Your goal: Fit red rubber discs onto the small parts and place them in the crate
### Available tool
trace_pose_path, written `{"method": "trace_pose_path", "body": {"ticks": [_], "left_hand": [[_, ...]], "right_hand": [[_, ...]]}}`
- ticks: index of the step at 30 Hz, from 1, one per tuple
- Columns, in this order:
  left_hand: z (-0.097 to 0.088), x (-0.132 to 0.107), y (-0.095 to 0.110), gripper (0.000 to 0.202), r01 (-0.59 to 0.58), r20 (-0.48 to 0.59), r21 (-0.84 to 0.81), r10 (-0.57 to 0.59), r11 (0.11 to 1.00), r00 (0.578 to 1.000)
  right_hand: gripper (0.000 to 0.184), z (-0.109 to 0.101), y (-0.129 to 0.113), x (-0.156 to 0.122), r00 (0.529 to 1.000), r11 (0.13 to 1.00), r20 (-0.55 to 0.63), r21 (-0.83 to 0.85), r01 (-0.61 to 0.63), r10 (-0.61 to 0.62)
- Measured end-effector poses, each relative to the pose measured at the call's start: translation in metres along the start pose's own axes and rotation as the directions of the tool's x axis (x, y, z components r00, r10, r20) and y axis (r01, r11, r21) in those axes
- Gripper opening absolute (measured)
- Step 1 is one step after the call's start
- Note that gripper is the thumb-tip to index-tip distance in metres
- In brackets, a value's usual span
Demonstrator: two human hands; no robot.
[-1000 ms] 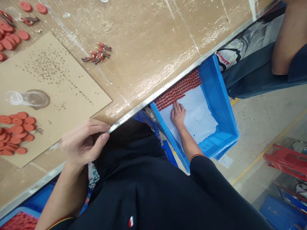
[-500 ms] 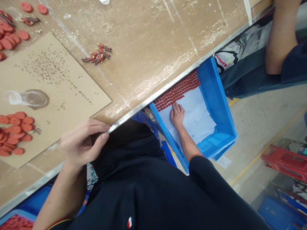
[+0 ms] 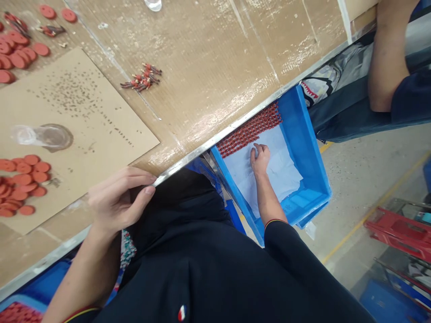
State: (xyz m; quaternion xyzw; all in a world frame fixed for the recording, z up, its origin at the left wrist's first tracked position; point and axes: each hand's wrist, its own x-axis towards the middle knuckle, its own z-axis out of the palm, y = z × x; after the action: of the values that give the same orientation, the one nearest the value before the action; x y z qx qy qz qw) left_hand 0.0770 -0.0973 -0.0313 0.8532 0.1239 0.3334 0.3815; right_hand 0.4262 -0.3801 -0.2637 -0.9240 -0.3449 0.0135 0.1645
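Right hand [image 3: 260,159] open, pressing flat on the white paper sheet [image 3: 279,172] lining the blue plastic crate [image 3: 303,148], just beside tight rows of small red parts [image 3: 249,131] braced by the crate wall; left hand [image 3: 119,197] loosely curled, empty, at the steel table edge [image 3: 235,124].

A speckled concrete floor [image 3: 357,179] is stretching away beside a workbench [image 3: 215,54] topped with taped brown cardboard, a metal strip [image 3: 269,105] lining its edge. A yellow painted line [image 3: 367,222] is running across the floor, past stacked red plastic stools [image 3: 397,233] and a blue plastic crate [image 3: 380,305].
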Motion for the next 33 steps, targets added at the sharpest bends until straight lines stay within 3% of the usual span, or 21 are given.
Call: {"method": "trace_pose_path", "body": {"ticks": [8,20,33], "left_hand": [[0.000,-0.002,-0.002,0.010,0.009,0.001,0.003,-0.009,1.000,1.000],[0.000,0.000,-0.002,0.009,-0.015,0.005,0.005,0.015,1.000,1.000],[0.001,-0.002,-0.001,0.008,-0.006,0.007,-0.022,0.006,1.000,1.000]], "right_hand": [[0.041,0.003,-0.004,0.019,0.999,0.999,0.040,0.023,0.034,-0.035],[0.042,0.003,-0.001,0.024,0.994,0.999,0.107,0.028,0.033,-0.036],[0.035,0.001,-0.003,0.024,0.997,0.997,0.062,0.059,0.044,-0.048]]}}
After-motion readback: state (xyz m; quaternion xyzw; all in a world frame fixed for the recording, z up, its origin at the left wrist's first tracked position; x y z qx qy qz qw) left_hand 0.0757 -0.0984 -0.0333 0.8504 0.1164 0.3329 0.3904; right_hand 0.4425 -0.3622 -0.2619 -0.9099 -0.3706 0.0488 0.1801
